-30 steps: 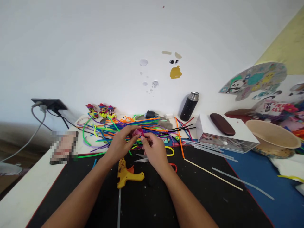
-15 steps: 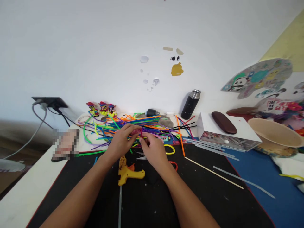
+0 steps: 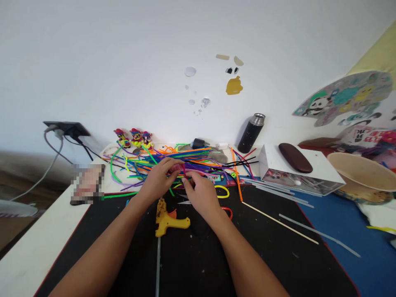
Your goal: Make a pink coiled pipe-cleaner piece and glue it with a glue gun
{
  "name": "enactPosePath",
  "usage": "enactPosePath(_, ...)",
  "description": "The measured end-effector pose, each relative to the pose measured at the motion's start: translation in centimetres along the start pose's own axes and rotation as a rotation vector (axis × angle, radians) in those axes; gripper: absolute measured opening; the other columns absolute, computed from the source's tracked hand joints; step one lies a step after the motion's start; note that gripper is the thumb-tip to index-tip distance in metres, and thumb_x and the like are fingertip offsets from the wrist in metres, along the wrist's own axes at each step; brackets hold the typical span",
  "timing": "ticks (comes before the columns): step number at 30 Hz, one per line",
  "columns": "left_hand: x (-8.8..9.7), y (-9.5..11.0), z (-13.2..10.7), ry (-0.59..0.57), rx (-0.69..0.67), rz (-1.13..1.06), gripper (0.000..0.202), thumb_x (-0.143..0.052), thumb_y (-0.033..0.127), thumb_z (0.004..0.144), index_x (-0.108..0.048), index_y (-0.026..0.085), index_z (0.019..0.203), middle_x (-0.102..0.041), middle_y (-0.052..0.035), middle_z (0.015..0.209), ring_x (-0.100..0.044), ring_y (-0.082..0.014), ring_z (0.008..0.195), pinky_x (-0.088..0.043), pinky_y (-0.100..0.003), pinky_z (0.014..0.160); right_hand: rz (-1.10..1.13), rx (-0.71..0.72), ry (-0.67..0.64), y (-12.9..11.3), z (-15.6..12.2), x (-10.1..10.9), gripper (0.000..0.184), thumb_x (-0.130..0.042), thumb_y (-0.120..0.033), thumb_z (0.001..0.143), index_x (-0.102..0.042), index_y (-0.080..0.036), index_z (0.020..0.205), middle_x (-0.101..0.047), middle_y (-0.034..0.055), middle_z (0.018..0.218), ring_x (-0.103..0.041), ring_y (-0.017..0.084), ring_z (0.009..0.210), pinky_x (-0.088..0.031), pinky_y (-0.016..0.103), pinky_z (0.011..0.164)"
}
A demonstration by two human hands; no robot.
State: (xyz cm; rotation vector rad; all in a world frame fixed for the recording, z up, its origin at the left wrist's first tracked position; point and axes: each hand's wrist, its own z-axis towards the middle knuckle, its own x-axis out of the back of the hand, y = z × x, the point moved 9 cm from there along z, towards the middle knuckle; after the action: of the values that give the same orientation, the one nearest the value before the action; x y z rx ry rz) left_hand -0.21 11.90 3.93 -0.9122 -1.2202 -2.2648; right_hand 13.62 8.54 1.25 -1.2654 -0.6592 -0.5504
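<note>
My left hand is closed, its fingertips pinching a coiled pink pipe cleaner. From the right, my right hand pinches the upright magenta end of the same piece; its finer shape is hidden by the fingers. Behind both hands lies a heap of multicoloured pipe cleaners. A yellow glue gun with a glue stick in its back rests on the black mat below my left hand. Scissors with yellow and red handle loops lie partly under my right hand.
Three small pipe-cleaner figures stand by the wall. A black thermos, a white box with a brown case on top, and a tan bowl stand right. Clear glue sticks and a wooden stick lie nearer.
The camera view has shifted slightly, so the scene sits a little differently. Both hands stay on the pink pipe cleaner, with barely any visible finger movement.
</note>
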Motion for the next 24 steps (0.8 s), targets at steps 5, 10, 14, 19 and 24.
enactPosePath(5,0.2,-0.2,0.0,0.019,0.045,-0.040,0.028,-0.058,0.028,0.100,-0.074,0.021,0.123,-0.072,-0.0092,0.113,-0.066,-0.0249,0.101,-0.054,-0.041,0.095,0.042,0.041,0.031,0.0,0.0,-0.1,0.029,-0.060,-0.036,0.106,-0.076,-0.021,0.125,-0.083,0.0094,0.094,-0.076,0.028,0.084,-0.050,0.035,0.077)
enactPosePath(10,0.6,-0.2,0.2,0.042,0.056,-0.081,0.025,-0.060,0.030,0.099,-0.074,0.022,0.117,-0.073,-0.0083,0.113,-0.065,-0.0246,0.100,-0.053,-0.040,0.095,0.207,0.101,0.047,-0.5,0.0,0.6,0.027,-0.060,-0.040,0.107,-0.080,-0.024,0.115,-0.084,0.0079,0.104,-0.077,0.026,0.093,-0.052,0.034,0.083)
enactPosePath(14,1.0,-1.0,0.1,0.074,0.128,-0.223,0.026,-0.067,0.037,0.096,-0.074,0.021,0.115,-0.073,-0.0062,0.106,-0.065,-0.0228,0.092,-0.052,-0.037,0.088,0.345,0.084,0.037,-0.4,0.0,0.8,0.033,-0.053,-0.042,0.110,-0.080,-0.024,0.103,-0.079,0.0037,0.081,-0.073,0.022,0.075,-0.050,0.031,0.071)
enactPosePath(19,0.4,-2.6,-0.2,0.069,0.306,-0.649,0.040,-0.082,0.047,0.086,-0.073,0.021,0.114,-0.074,-0.0060,0.105,-0.066,-0.0211,0.091,-0.053,-0.034,0.083,0.483,0.030,0.138,0.8,0.1,1.1,0.028,-0.056,-0.036,0.105,-0.079,-0.023,0.113,-0.078,0.0032,0.084,-0.071,0.020,0.072,-0.052,0.030,0.071)
enactPosePath(24,-0.6,-2.7,-0.5,0.005,0.390,-0.820,0.040,-0.088,0.045,0.082,-0.074,0.022,0.111,-0.073,-0.0038,0.098,-0.064,-0.0178,0.083,-0.049,-0.027,0.070,0.526,-0.031,0.186,2.0,0.2,0.9,0.032,-0.059,-0.044,0.102,-0.076,-0.024,0.121,-0.069,0.0002,0.072,-0.064,0.019,0.063,-0.049,0.028,0.059)
